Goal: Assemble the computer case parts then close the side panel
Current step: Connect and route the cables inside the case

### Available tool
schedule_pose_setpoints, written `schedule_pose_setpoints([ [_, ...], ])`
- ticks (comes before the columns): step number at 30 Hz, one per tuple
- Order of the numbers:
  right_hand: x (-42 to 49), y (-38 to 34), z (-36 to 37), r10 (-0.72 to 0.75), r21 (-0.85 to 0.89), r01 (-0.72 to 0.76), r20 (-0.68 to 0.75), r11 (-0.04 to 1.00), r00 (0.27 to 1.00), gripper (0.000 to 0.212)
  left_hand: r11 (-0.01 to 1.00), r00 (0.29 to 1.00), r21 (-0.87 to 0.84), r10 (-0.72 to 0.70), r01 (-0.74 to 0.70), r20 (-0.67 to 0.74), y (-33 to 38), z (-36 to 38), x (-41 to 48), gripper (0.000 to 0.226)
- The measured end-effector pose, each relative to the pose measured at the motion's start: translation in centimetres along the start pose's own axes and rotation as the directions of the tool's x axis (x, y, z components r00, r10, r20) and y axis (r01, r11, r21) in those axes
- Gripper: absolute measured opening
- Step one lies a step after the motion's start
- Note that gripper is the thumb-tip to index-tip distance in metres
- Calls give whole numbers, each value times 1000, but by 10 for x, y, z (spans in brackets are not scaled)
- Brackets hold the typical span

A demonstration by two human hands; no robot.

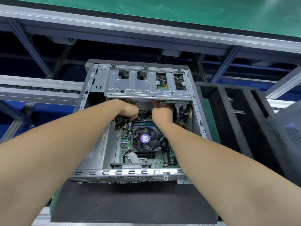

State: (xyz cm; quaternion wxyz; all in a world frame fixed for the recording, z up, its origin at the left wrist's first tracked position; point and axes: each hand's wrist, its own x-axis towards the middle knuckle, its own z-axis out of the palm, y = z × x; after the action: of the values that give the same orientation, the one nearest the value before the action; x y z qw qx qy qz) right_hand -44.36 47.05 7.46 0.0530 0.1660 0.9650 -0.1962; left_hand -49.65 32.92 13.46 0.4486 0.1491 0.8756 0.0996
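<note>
Presently, task judged at mid-stage. The computer case (130,172) lay on its side on a black foam pad (130,201), open face up, at the centre of the bench.

Done, as far as visible:
- motherboard (162,160) seated in the case floor
- CPU fan (145,138) mounted on the board
- drive cage (143,85) in place across the far end of the case

In hand: both hands were reaching into the gap under the near edge of the drive cage. The left hand (128,110) was curled knuckles-up over the wiring (117,126) at the left of the board. The right hand (162,114) was bunched just beside it, its fingers tucked below the cage. Whether either hand gripped a plug or a cable could not be told, as the fingertips were hidden. Loose cables (182,111) hung at the right of the cage, so I judged the step to be cable routing or connecting.

Left to do: finish the internal connections, withdraw both arms, then fit the side panel. The case was not closed. A dark perforated sheet (286,136) stood at the far right beyond a black foam tray (228,119). It may have been the panel, unconfirmed.
</note>
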Motion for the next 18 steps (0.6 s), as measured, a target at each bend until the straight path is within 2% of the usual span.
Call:
schedule_pose_setpoints([
  [1,0,-1,0,27,44,-27,4,999,1000,31,1000,1000,-9,3,-3,-17,0,0,-1,28],
  [2,0,-2,1,135,218,-136,20,966,991,26,999,999,-29,13,-14,-40,1,-1,-2,30],
  [4,-3,-1,-1,205,284,-212,54,935,977,22,999,998,-48,21,-24,-62,1,-2,-4,32],
  [8,1,1,0,195,266,-181,-26,947,980,21,999,998,-27,22,-24,-53,6,-1,-7,30],
  [11,0,0,1,161,226,-153,-14,962,987,27,999,998,-30,42,-44,-55,5,-1,-10,29],
  [14,6,1,2,132,192,-145,80,971,988,31,997,994,-5,77,-78,-74,1,0,-13,24],
  [16,8,1,-1,135,189,-170,184,967,974,26,995,989,-16,96,-99,-116,-2,2,-11,24],
  [18,6,1,-4,116,129,-140,179,982,977,27,992,977,-27,114,-121,-181,-5,1,-9,30],
])
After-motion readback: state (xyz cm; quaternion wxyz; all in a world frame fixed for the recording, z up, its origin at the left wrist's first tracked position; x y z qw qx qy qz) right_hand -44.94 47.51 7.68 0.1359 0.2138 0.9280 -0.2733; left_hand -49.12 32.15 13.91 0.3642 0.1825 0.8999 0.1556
